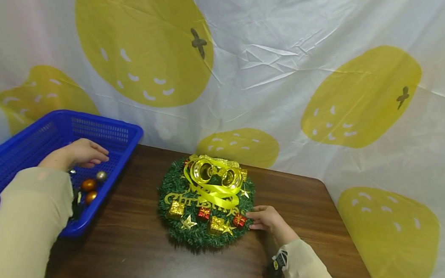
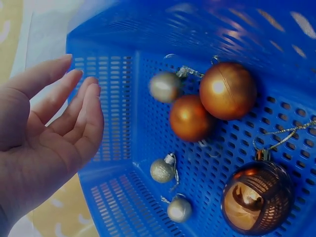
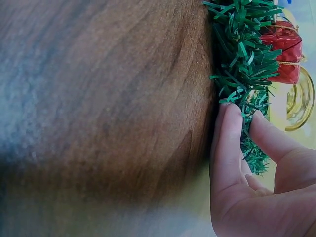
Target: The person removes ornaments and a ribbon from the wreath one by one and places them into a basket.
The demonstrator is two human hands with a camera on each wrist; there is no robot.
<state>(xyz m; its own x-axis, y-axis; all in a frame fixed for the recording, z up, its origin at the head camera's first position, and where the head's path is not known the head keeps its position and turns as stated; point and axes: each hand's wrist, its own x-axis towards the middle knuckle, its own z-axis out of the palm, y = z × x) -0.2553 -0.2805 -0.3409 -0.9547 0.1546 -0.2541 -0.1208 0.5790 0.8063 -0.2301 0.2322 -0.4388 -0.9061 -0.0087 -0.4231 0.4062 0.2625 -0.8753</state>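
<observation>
A green Christmas wreath (image 1: 182, 235) lies on the table, decorated with gold bells (image 1: 230, 177), yellow ribbon, small gift boxes, stars and gold lettering. My right hand (image 1: 266, 219) is at its right edge. In the right wrist view, thumb and fingers pinch the tinsel below a red gift box (image 3: 286, 52). Over the blue basket (image 1: 130, 129) hovers my left hand (image 1: 83, 154), fingers loosely bent and nothing in them. The left wrist view shows bauble ornaments in the basket: matte orange ones (image 2: 228, 91), small silver ones (image 2: 179, 210) and a shiny copper one (image 2: 256, 197).
The basket stands at the left of the brown wooden table (image 1: 137, 254), with raised slotted walls. Behind the table hangs a white curtain (image 1: 264, 68) with yellow fruit prints, and it also runs along the right side. The table's right edge slopes down beside my right arm.
</observation>
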